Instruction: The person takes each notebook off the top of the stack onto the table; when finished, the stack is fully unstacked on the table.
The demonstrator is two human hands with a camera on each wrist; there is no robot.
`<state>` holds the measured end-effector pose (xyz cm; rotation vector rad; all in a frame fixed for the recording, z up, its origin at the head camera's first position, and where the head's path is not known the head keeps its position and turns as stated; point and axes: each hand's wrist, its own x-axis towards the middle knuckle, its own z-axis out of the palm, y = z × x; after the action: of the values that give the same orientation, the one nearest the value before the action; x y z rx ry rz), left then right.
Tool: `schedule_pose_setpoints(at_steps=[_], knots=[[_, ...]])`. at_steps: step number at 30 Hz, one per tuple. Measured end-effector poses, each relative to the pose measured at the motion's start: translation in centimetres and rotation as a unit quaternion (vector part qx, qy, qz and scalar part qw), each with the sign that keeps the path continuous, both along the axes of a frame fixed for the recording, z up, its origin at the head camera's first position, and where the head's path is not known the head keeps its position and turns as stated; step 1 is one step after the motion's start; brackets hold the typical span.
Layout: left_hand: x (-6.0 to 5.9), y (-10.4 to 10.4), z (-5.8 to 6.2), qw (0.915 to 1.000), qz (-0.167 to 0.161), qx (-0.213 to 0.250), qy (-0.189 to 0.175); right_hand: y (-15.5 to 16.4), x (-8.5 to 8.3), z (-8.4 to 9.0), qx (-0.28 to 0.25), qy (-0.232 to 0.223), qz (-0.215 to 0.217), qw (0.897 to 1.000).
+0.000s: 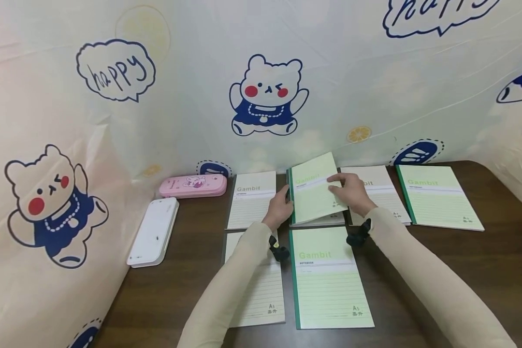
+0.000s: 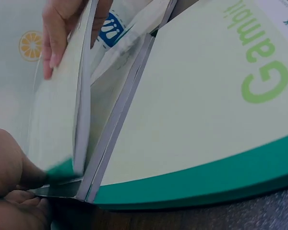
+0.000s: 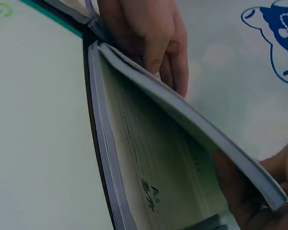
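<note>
Both hands hold one green notebook, tilted up off the table in the back row. The left hand pinches its green spine edge, fingers curled round the lower corner; the right hand grips the opposite long edge, thumb on the cover and fingers beneath. The wrist views show it raised above another notebook lying flat under it. Its cover reads "Gambit" in green, with a white band below.

Taking that lifted notebook as the landmark: just in front of it lies a second green one, marked "Gambit", "NOTEBOOK" and "A5". To its left lies a cream notebook, also "Gambit", and in front of that another cream one, partly under the left sleeve. To its right lies a cream notebook, then a green "Gambit" one. Farther left sit a pink pencil case and a white case. Behind hangs a cloth with bears and "happy".
</note>
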<state>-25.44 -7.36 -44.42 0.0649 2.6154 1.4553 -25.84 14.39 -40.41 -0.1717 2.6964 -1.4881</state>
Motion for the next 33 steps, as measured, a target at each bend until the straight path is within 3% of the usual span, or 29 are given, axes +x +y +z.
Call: schedule_pose_setpoints(at_steps=[5,10,14,18,22,25,30,33], knots=[[-0.1,0.1,0.0,0.9994,-0.001,-0.033,0.010,3.6,2.8,1.6,0.000,0.040,-0.041,0.998],[-0.5,0.5,0.0,0.9982,0.009,-0.056,0.019,10.3,9.2,2.4,0.042,0.076,-0.056,0.995],[-0.6,0.6,0.0,0.9987,0.004,-0.050,0.013,14.7,14.9,1.4,0.083,0.030,-0.099,0.991],[-0.7,0.6,0.0,0.9991,0.004,-0.041,0.004,16.1,18.5,-0.7,0.109,0.000,-0.114,0.987],[-0.8,0.1,-0.1,0.9990,0.009,-0.043,0.007,15.0,20.0,-2.3,0.135,0.009,-0.084,0.987],[-0.9,0.0,-0.3,0.9989,0.009,-0.045,0.009,14.2,20.4,-2.8,0.190,0.026,-0.054,0.980],[-1.0,0.3,-0.4,0.9990,0.007,-0.043,0.009,13.5,20.4,-2.6,0.328,0.060,0.011,0.943],[-0.9,0.5,-0.2,0.9990,0.004,-0.044,0.010,12.9,19.8,-1.8,0.365,0.109,0.037,0.924]])
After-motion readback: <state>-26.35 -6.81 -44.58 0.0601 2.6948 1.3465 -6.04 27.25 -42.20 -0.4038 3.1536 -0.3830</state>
